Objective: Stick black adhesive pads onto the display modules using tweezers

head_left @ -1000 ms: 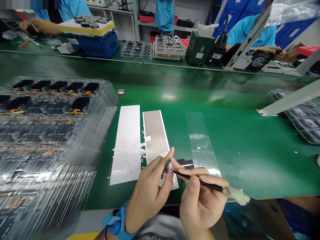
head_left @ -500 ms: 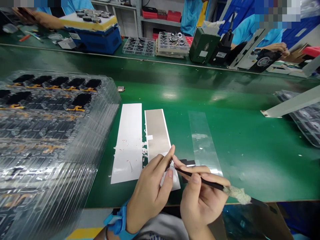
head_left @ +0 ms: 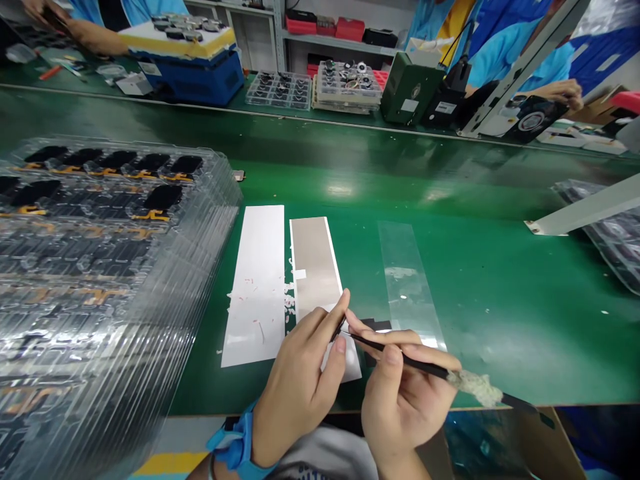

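Note:
My left hand (head_left: 305,373), a blue watch strap at its wrist, pinches a small dark piece (head_left: 338,329) between forefinger and thumb; most of it is hidden. My right hand (head_left: 405,393) grips black tweezers (head_left: 425,366) with pale wrapping round their rear end. Their tip reaches the dark piece, and my right fingertips come close to my left ones. Beneath the hands lies a grey-beige sheet with white edges (head_left: 315,253). A white strip (head_left: 257,273) with pale and reddish scraps is to its left. A clear film strip (head_left: 407,273) is on the right, near a dark flat piece (head_left: 376,325).
Stacked clear trays (head_left: 200,220) holding black screens with orange flex strips fill the left. A metal post foot (head_left: 545,227) and another clear tray (head_left: 620,233) stand right. Beyond are a blue box (head_left: 200,77), a green box (head_left: 413,90) and co-workers in blue.
Both hands keep almost the same pose, with the tweezers still at the dark piece. In the background, a person in blue has shifted to the right.

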The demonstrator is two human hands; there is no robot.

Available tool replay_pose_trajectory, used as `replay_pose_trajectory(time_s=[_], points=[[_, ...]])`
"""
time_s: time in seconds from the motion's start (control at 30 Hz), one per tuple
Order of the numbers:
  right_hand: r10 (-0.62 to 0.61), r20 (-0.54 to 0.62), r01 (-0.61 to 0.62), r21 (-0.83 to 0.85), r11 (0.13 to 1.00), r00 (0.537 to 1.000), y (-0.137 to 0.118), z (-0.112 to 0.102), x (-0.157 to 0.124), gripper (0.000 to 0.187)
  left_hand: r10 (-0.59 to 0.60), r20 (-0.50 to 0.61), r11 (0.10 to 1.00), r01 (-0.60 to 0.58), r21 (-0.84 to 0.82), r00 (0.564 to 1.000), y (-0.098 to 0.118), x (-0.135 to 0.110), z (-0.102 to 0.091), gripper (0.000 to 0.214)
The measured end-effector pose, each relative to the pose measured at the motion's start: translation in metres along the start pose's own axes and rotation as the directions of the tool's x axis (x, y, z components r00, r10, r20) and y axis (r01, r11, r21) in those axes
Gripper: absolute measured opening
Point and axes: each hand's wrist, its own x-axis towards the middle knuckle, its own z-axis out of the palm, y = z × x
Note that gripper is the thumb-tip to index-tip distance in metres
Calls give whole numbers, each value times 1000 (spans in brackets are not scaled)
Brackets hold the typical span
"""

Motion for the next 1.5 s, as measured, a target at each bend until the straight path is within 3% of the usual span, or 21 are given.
replay_pose_trajectory(time_s=[0.6,1.5], points=[[52,-11,-52,8,999,999,3,1,3,20,-22,-4,999,22,41,1000,-1,1,1,53],[5,36,-4,-11,1000,999,5,-5,0,26,-21,7,998,20,57,1000,-1,1,1,56]])
